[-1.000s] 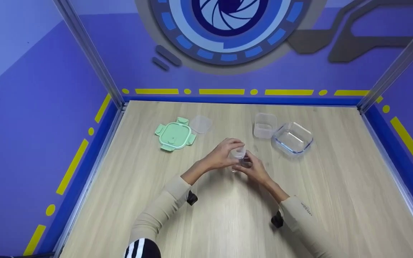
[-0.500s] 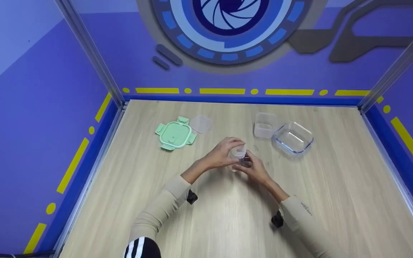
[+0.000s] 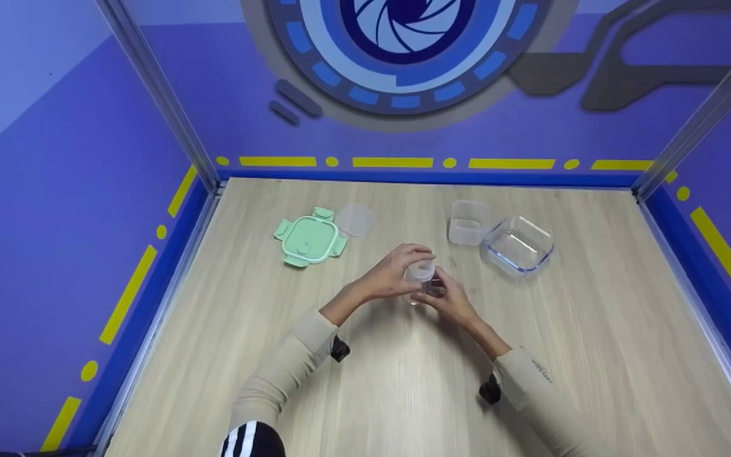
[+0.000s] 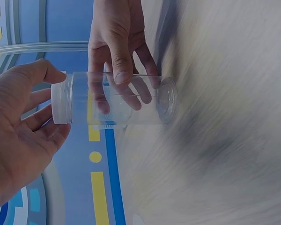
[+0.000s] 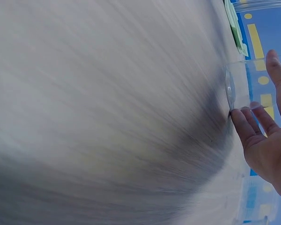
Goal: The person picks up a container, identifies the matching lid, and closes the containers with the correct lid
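Note:
A clear cylindrical jar (image 4: 147,116) with a frosted screw lid (image 4: 62,104) stands upright on the table between my two hands. My left hand (image 3: 392,274) grips the lid, thumb on one side and fingers on the other. Lower down, my right hand (image 3: 453,303) holds the jar's body, its thumb and fingers on opposite sides. Through the clear wall in the left wrist view, the right fingers (image 4: 131,101) show behind the jar. The jar's base (image 5: 230,88) is by the tabletop in the right wrist view.
Back left lie a green clip lid (image 3: 310,240) and a thin translucent lid (image 3: 356,219). At the back right stand a translucent plastic box (image 3: 467,238) and a square glass container (image 3: 497,259), side by side. Purple walls enclose the wooden table (image 3: 606,330) at the back and sides.

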{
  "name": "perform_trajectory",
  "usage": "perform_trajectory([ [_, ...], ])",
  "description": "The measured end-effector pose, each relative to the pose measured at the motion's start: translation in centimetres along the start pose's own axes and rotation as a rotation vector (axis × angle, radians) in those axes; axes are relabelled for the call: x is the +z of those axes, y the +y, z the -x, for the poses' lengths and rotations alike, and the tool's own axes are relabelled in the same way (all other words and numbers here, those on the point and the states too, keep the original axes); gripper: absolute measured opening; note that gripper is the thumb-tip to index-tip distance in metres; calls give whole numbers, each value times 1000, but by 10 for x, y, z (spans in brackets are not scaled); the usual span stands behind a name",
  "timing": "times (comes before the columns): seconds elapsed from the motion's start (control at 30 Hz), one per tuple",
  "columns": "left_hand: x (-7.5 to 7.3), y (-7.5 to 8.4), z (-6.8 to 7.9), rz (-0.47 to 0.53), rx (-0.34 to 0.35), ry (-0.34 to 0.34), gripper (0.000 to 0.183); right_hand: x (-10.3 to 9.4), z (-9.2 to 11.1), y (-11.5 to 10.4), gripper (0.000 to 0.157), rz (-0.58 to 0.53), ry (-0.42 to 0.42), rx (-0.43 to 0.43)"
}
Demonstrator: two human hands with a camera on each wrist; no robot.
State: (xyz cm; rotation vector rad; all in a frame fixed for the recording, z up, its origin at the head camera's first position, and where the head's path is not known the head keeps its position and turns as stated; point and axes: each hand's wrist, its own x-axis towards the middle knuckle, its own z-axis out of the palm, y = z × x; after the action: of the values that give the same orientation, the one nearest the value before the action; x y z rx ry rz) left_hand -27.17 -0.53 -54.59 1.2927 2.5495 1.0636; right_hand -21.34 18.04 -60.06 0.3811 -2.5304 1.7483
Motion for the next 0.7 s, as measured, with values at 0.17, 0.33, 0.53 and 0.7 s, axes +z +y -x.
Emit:
perform_trajectory([
  [0.17,4,0,3,-13,0,100,63,2,-2,6,49,-9,11,10],
  [0.33,10,3,10,6,-94,226,69,7,-6,30,60,-15,21,20],
  [0.53,15,7,14,58,-196,298,74,4,-8,41,60,-16,6,47],
  [0.7,19,6,14,163,-227,333,71,4,-8,41,61,-7,-21,61],
])
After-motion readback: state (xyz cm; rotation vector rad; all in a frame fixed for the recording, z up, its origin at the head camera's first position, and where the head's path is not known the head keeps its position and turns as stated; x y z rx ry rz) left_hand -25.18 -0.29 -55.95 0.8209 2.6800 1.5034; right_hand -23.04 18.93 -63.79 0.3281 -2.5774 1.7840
